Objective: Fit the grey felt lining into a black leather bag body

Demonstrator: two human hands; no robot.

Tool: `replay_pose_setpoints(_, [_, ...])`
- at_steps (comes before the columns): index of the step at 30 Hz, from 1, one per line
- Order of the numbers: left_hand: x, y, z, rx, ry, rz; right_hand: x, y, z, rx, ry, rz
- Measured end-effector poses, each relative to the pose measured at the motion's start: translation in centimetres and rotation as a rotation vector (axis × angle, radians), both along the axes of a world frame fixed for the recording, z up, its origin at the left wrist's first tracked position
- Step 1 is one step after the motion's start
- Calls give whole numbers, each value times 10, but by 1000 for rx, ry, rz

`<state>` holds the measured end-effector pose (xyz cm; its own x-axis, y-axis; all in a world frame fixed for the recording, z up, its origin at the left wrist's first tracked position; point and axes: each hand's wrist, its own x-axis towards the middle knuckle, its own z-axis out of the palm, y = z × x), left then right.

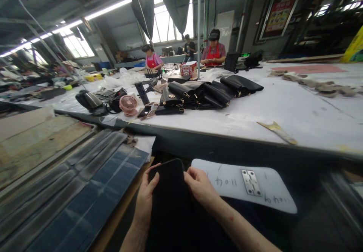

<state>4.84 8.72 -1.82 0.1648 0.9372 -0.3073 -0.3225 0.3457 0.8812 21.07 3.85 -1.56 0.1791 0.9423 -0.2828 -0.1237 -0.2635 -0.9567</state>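
In the head view, a flat black piece with rounded top corners (167, 191) is held upright in front of me; I cannot tell its material, and its lower part merges with dark surroundings. My left hand (148, 191) grips its left edge, with the thumb lying on the near face. At the opposite edge, my right hand (200, 185) pinches it between curled fingers and thumb. Just beyond the right hand lies a white rounded plate (224, 180) with handwritten numbers. A metal hinge (251, 182) is fixed on that plate.
A long white table (238, 127) crosses ahead, bearing black leather bags (204, 93), a pink fan (128, 105), a kettle (89, 100) and a yellowish flat tool (277, 131). Dark blue padded panels (93, 187) lie at left. Several people in aprons work beyond the table.
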Motion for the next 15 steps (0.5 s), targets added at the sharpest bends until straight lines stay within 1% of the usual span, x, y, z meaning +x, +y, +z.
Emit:
replay_pose_setpoints(2, [0,0,1,11,1,16,0,4,1,37,-46,-2])
replay_pose_setpoints(4, [0,1,0,33,7,39,-1,2,2,58,-76,-3])
replay_pose_setpoints(9, [-4,3,-5,36,34,57,-3,-23,1,81,-127,-12])
replay_pose_setpoints(12, [-3,3,-7,36,27,53,-5,-36,1,49,-147,-71])
replay_pose_setpoints(15, [0,0,-4,44,8,40,-8,-41,1,1,-163,-115])
